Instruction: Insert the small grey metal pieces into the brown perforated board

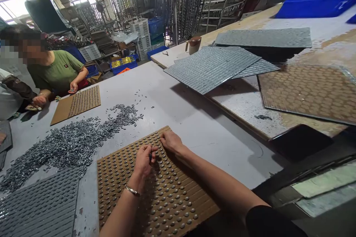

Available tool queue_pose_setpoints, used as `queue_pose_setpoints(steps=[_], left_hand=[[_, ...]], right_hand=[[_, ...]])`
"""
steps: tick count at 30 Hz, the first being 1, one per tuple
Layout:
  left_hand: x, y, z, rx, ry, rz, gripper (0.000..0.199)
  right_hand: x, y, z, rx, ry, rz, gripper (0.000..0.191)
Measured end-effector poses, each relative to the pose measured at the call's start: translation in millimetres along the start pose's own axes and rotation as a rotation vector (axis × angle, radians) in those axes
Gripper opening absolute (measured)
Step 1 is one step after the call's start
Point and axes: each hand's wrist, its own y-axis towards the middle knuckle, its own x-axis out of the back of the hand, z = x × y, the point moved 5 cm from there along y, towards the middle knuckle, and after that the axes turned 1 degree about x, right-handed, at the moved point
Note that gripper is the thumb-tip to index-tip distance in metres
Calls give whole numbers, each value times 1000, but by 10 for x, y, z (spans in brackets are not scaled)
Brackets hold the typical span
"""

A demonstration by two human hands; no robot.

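A brown ridged board, set with rows of small shiny oval pieces, lies in front of me on the white table. Above its upper middle is my left hand, a metal bangle on the wrist; its fingers curl around a few dark oval pieces. My right hand bends down at the board's far right corner, fingertips together against the surface. Whatever they may pinch is hidden. To the left of the board spreads a large heap of loose dark oval pieces.
A grey ridged board lies at the lower left. Across the table, a person in a green shirt works at another brown board. Grey sheets, a mug, a patterned brown panel and a blue bin occupy the right table.
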Motion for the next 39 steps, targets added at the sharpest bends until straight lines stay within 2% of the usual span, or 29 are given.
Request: queue_pose_setpoints(steps=[3,6,9,13,16,21,23,26,29,32,35,39], left_hand=[[-17,-37,-13,20,-23,22,30],[-67,-84,1,63,-46,52,28],[-152,-126,43,86,-64,83,24],[-278,-123,136,118,-65,131,26],[-290,-73,185,140,-66,123,23],[-143,-16,145,125,-75,31,14],[-89,-26,107,111,-71,28,15],[-26,-50,62,90,-63,40,22],[18,-63,46,82,-58,48,28],[33,-70,55,81,-63,48,31],[23,-76,76,81,-82,50,30],[26,-63,111,86,-112,24,19]], right_hand=[[46,-64,11,-7,5,-42,16],[129,-255,78,98,160,-107,15],[159,-517,163,247,381,-76,16],[167,-676,125,277,533,-61,13],[160,-559,15,221,466,-55,15],[155,-264,-91,71,242,-69,15],[142,-213,-84,53,259,-59,13],[131,-195,-111,20,401,-32,12],[173,-188,-126,96,447,-33,15],[197,-176,-79,240,284,-13,19],[143,-155,-58,211,128,54,21],[85,-144,-14,145,44,62,19]])
